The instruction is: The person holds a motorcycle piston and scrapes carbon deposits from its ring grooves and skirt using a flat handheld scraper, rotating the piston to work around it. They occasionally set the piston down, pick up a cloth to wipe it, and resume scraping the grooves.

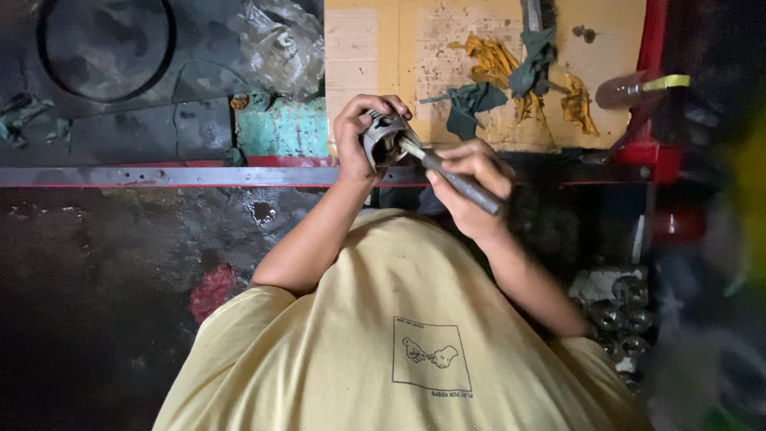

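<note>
We grip the dark, cup-shaped metal part (385,137) in our left hand (359,132), held above the grey metal rail (159,176), while our right hand (471,179) clasps a grey-handled tool (455,179), its tip inside the cup (probably scraping). Next, we judge, comes turning the part steadily.

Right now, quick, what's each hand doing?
Left hand: closed around a grey metal part.
Right hand: closed on a brush handle, tip inside the part.
</note>
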Available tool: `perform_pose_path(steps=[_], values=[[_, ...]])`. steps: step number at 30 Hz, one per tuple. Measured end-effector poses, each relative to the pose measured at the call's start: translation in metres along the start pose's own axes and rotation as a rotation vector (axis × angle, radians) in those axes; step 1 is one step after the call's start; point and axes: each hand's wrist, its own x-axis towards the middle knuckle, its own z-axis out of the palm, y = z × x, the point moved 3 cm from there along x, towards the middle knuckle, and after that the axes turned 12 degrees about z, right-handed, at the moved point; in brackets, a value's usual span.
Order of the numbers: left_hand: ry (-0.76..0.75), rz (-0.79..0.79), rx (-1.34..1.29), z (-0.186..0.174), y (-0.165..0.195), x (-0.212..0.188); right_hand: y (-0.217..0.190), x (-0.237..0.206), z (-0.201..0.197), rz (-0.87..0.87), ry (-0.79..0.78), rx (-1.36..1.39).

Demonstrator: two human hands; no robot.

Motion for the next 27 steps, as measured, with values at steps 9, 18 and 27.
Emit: perform_pose_path(steps=[9, 18, 27], values=[[0.017, 0.026, -0.027, -0.002, 0.004, 0.005, -0.017, -0.011, 0.002, -0.114, -0.019, -0.064], [0.075, -0.060, -0.186, -0.003, -0.004, 0.009, -0.009, -0.015, 0.010, -0.268, -0.078, -0.128], [0.092, -0.085, -0.212, 0.004, -0.003, 0.009, -0.012, -0.016, 0.002, -0.290, -0.082, -0.130]])
